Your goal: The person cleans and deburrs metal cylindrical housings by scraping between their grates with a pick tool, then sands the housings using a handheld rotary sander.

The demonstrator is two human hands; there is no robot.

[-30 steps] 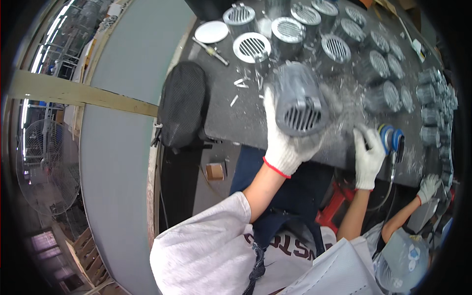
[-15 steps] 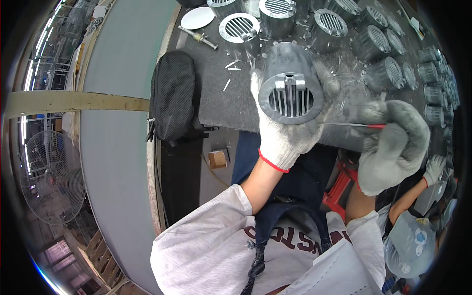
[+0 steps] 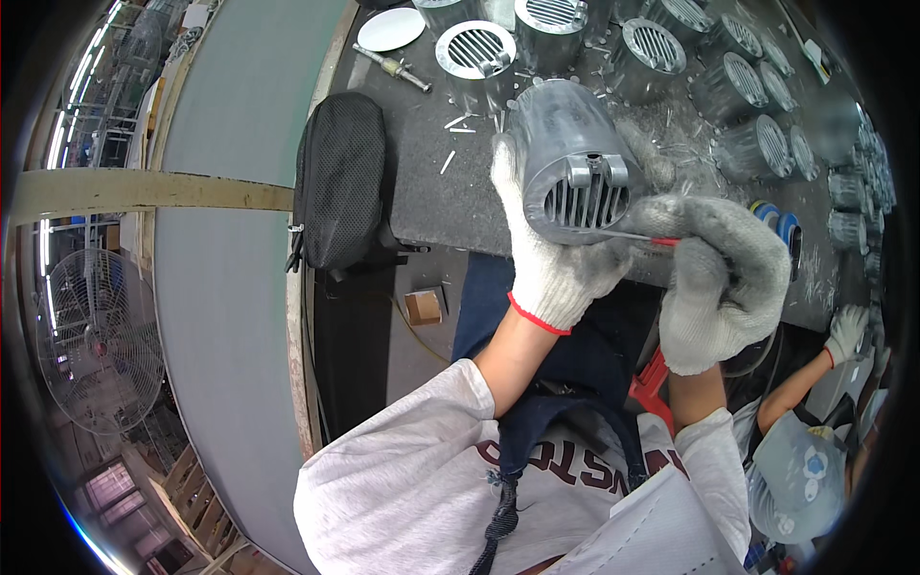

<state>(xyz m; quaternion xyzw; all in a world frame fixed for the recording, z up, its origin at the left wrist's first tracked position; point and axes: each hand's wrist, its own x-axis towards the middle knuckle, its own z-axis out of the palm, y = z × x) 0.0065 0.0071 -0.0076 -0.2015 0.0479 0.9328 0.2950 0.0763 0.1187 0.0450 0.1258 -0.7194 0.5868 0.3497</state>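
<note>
My left hand [image 3: 565, 273], in a white knit glove with a red cuff, is wrapped round a grey metal cylinder [image 3: 565, 115]. Dark slots between metal bars fill its near end, with a small hinge-like bracket at the rim. Gripped in my gloved right hand [image 3: 724, 278] is a thin metal tool with a red handle [image 3: 663, 241]. Its shaft reaches left to the lower rim of the grille; the tip is hard to make out. Greyish dirt covers the right glove's fingers.
Several similar slotted cylinders [image 3: 476, 50] stand across the dark workbench [image 3: 431, 192]. A black mesh bag [image 3: 340, 182], a white disc [image 3: 391, 30] and a brass-and-metal fitting [image 3: 393, 67] lie at the left. Blue-and-yellow rolls [image 3: 784, 225] sit at right. A co-worker's gloved hand [image 3: 847, 333] is farther right.
My right hand has moved left with the red-handled tool, bringing its shaft to the grille's lower rim. The cylinder has tilted and turned slightly in my left hand.
</note>
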